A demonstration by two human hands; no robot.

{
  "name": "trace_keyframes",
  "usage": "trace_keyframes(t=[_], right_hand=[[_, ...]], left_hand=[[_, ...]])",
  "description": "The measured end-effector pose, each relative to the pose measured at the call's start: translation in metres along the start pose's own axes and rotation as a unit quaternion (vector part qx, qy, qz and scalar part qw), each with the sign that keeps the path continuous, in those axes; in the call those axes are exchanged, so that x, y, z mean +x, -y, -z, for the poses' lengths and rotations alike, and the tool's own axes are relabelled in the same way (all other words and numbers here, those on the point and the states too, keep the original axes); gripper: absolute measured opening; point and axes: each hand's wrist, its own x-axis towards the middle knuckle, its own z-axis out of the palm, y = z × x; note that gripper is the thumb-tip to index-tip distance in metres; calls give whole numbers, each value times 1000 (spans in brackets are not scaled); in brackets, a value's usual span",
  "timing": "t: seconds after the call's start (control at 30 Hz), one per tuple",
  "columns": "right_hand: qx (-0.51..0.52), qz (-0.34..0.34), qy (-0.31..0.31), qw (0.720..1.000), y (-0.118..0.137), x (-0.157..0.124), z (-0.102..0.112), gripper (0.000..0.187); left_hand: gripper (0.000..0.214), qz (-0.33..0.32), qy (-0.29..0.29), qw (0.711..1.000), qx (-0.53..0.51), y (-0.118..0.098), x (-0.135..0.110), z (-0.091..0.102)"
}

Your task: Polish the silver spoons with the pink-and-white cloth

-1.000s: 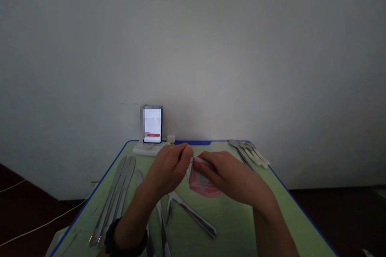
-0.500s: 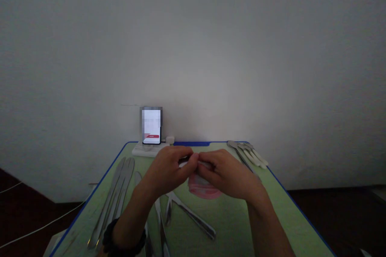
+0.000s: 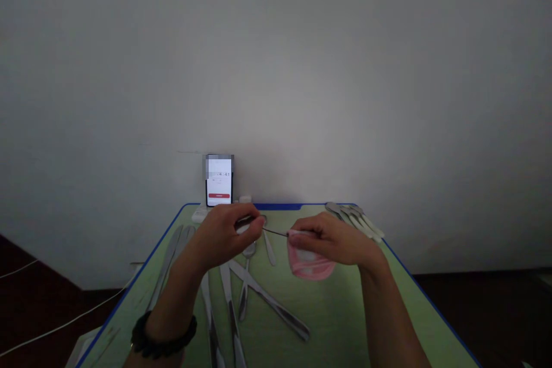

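My left hand (image 3: 230,233), a dark bead bracelet on its wrist, is closed round one end of a slim metal utensil (image 3: 275,232). Most of the utensil is hidden, so its kind does not show. My right hand (image 3: 330,238) pinches a pink and white cloth (image 3: 311,264) around the utensil's other end, and the cloth hangs below the fingers. Under my hands on the green table lie a metal spoon (image 3: 245,276), a smaller piece of cutlery (image 3: 269,247) and a table knife (image 3: 276,306). Further long metal pieces (image 3: 230,310) lie nearer to me.
Several flat knives (image 3: 166,267) lie at the table's left side. White-handled cutlery (image 3: 362,223) is grouped at the back right corner. A lit phone (image 3: 219,181) stands at the back left by the wall. The green table (image 3: 336,322) has a blue edge.
My hands have drawn apart, the right one moving right with the cloth. A thin stretch of the utensil now shows between them, and more cutlery is visible beneath.
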Motion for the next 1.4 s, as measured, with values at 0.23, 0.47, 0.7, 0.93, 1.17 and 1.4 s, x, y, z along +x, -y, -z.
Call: trace_keyframes(t=[0.23, 0.47, 0.7, 0.93, 1.17, 1.4], right_hand=[[34, -27, 42, 998, -4, -13, 6, 37], [42, -44, 52, 997, -9, -14, 6, 35], [21, -3, 51, 998, 5, 1, -6, 30], [27, -5, 58, 998, -8, 2, -6, 32], [62, -28, 56, 996, -18, -7, 1, 37], [101, -62, 52, 992, -28, -14, 3, 39]], left_hand=[[32, -4, 8, 1000, -2, 1, -1, -1], [30, 8, 19, 1000, 2, 3, -1, 0], [37, -16, 121, 993, -4, -19, 2, -10], [36, -17, 111, 994, -9, -3, 2, -13], [39, 18, 129, 991, 3, 12, -2, 2], [37, 12, 113, 992, 50, 2, 1, -8]])
